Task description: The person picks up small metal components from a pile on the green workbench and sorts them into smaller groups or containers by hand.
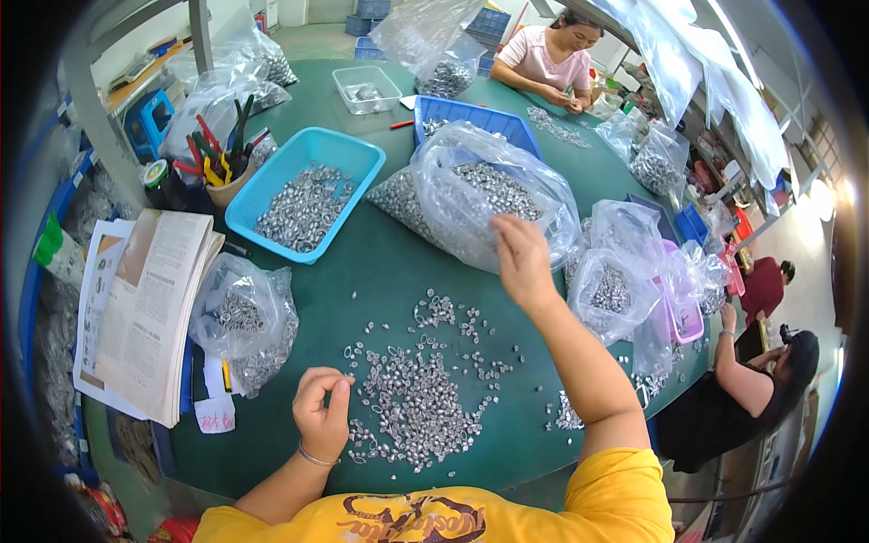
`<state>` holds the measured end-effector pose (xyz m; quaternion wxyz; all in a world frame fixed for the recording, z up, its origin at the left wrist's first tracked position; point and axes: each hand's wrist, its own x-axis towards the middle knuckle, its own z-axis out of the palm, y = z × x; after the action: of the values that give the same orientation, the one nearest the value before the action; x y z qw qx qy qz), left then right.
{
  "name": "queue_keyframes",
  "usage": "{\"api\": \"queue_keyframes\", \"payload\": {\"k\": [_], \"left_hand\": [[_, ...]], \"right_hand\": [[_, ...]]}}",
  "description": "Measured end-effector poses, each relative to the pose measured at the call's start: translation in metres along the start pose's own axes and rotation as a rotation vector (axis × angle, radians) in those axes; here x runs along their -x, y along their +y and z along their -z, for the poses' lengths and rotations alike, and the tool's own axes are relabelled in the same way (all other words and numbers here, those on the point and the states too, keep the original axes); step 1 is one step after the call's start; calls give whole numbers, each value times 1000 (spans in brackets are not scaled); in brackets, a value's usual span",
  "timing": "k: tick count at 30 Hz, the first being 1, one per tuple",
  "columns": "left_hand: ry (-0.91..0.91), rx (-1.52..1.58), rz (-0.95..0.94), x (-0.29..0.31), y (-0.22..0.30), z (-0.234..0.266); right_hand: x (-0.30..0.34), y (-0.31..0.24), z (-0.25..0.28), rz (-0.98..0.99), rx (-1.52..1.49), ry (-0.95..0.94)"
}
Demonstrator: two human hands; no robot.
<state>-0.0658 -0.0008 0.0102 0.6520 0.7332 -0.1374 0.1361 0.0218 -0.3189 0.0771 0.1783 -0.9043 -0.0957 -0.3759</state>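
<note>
A loose pile of small silvery metal pieces, some of them ring-shaped, is spread on the green table in front of me. My left hand is at the pile's left edge, its fingers curled and thumb pressed to the index finger; what sits in the pinch is too small to tell. My right hand is raised over the near side of a large clear plastic bag, fingertips together. Whether a piece is between them I cannot make out. The bag gapes open and is full of similar metal pieces.
A light-blue basket of metal pieces stands left, near a pot of pliers and stacked papers. More filled bags flank the pile. Behind the big bag is a blue tray. Co-workers sit at the far side and right.
</note>
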Motion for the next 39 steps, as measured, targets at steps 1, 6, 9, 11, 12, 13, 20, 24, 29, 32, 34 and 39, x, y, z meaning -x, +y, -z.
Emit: {"api": "queue_keyframes", "payload": {"k": [1, 6, 9, 11, 12, 13, 20, 24, 29, 32, 34, 39], "left_hand": [[-9, -1, -8, 0, -1, -1], [-33, -29, 37, 0, -3, 0], [-37, -20, 59, 1, -5, 0], [-57, -20, 84, 2, -6, -1], [-57, -21, 80, 2, -6, -1], [-81, -26, 85, 1, -6, -1], [-80, 4, 135, 1, -2, -1], [-105, -19, 119, 0, -1, -2], [-60, -5, 164, 1, -5, -2], [-63, -9, 163, 1, -5, -1], [-61, -3, 174, 1, -4, 0], [-72, 17, 178, 0, 0, -2]], "right_hand": [[5, 0, -4, 29, 12, -41], [17, -10, -13, 109, 31, -139], [7, -1, -7, -111, -166, -302], [-11, 11, -11, -133, -156, -184], [-23, 19, -13, -27, -42, -55], [-29, 25, -14, 78, 72, 74], [-29, 36, -26, -119, 35, -150], [-55, 58, -39, -89, 99, -1], [-81, 68, -50, -160, 225, -314], [-85, 64, -56, -188, 321, -444], [-86, 61, -54, -196, 367, -458], [-67, 57, -25, -658, -471, -260]]}}
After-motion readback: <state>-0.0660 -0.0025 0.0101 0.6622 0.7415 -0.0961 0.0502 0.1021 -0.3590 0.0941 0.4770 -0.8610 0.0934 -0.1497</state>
